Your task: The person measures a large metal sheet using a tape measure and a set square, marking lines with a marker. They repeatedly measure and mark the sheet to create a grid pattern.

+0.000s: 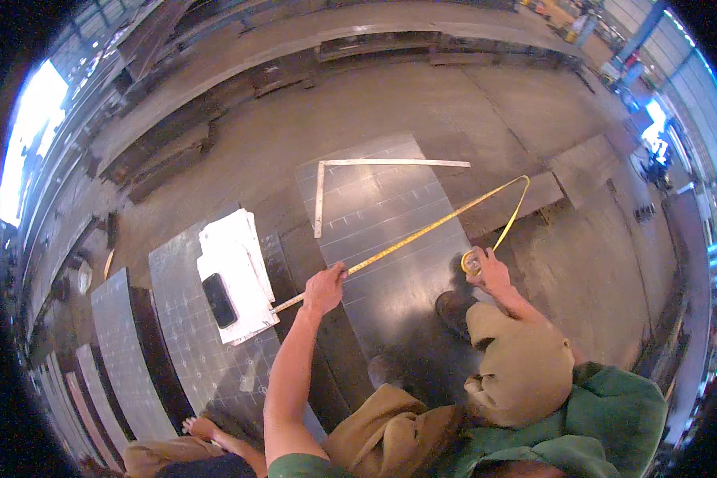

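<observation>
While the right hand (pixel 494 276) has its grip wrapped around the tape measure case (pixel 472 262), the left hand (pixel 324 290) holds the yellow blade (pixel 410 238) in a narrow grip. From the case, the blade loops over and slants back above a scribed steel plate (pixel 390 283), its end at the edge of some white papers (pixel 235 253). On these lies a black smartphone (pixel 219 300). An L-shaped square (pixel 374 162) rests across the plate's far part; a co-worker's hand (pixel 202 429) shows at lower left.
</observation>
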Demonstrator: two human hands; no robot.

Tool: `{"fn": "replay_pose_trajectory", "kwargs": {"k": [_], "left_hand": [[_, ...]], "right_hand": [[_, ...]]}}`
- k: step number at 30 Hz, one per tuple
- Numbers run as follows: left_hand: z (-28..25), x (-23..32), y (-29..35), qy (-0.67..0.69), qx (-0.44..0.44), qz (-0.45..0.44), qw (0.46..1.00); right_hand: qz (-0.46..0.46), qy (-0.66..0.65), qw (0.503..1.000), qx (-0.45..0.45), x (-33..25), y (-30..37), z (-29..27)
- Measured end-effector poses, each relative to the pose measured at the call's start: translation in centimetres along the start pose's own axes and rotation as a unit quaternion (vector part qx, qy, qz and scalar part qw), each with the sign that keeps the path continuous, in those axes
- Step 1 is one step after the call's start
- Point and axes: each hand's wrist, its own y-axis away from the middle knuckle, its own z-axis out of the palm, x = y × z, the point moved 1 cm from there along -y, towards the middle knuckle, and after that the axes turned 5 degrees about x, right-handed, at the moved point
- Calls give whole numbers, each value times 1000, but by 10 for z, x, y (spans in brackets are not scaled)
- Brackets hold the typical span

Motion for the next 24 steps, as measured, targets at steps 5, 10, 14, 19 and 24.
{"fn": "replay_pose_trajectory", "kwargs": {"k": [5,10,14,19,24], "left_hand": [[40,11,-3,15,-53,65,996],[49,-11,21,23,-15,92,995],[69,-5,40,78,-6,84,993],[98,-24,56,32,73,49,996],[94,-24,54,-20,119,26,992]], "right_hand": [[61,-10,998,-14,23,37,4],[25,-106,991,-82,0,80,27],[71,-76,992,-71,10,101,31],[29,-78,987,138,25,56,11],[-54,-63,981,173,32,-26,-5]]}}
